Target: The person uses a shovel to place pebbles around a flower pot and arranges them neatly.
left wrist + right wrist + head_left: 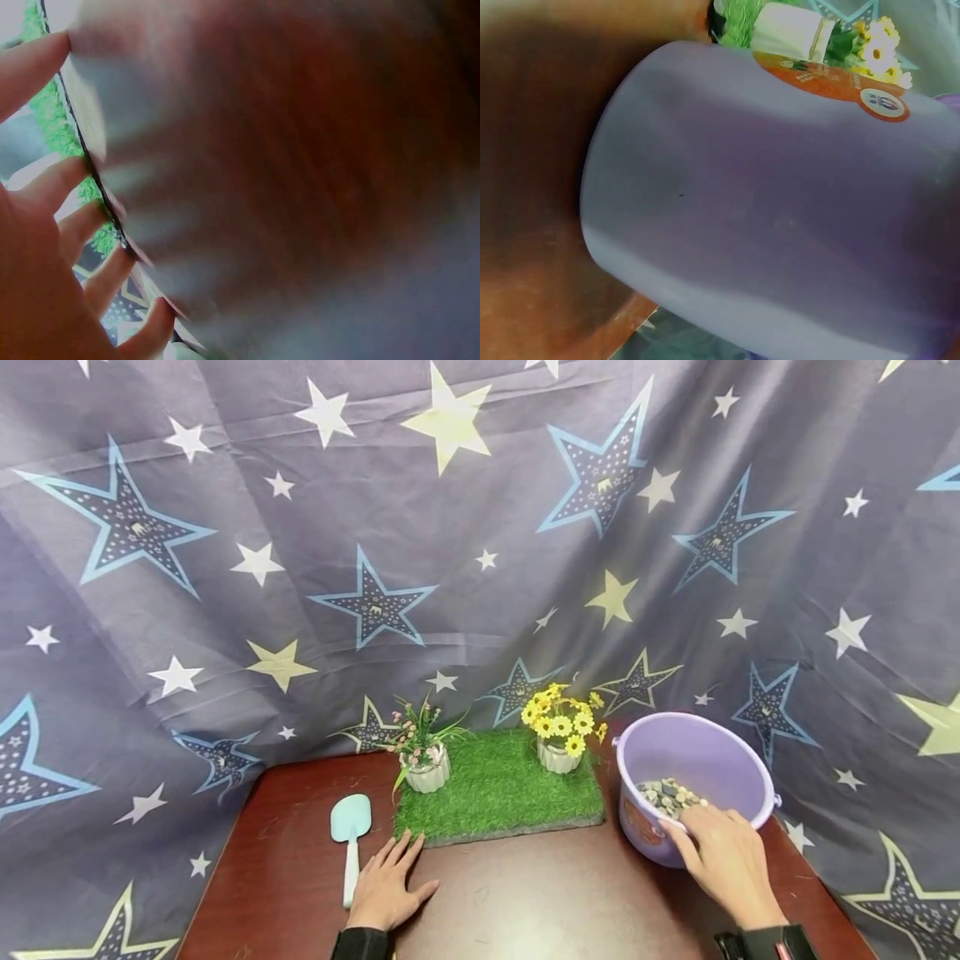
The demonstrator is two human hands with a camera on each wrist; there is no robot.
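On the table, my left hand (386,883) lies with its fingers spread, fingertips by the front left corner of the green artificial turf mat (495,793). Just left of it is a pale blue shovel (351,818) with a white handle. My right hand (723,856) reaches over the near rim of a purple bucket (693,735), fingers bent down inside. Pebbles (667,795) lie in the bucket beside those fingers. The fingertips are hidden, so whether they hold any pebble cannot be seen. The right wrist view shows mostly the bucket's outer wall (765,202).
Two white pots stand on the mat: one with pink flowers (426,772) at left, one with yellow flowers (558,756) at right. A star-patterned curtain (465,527) hangs behind the reddish-brown table (517,902) and along its sides.
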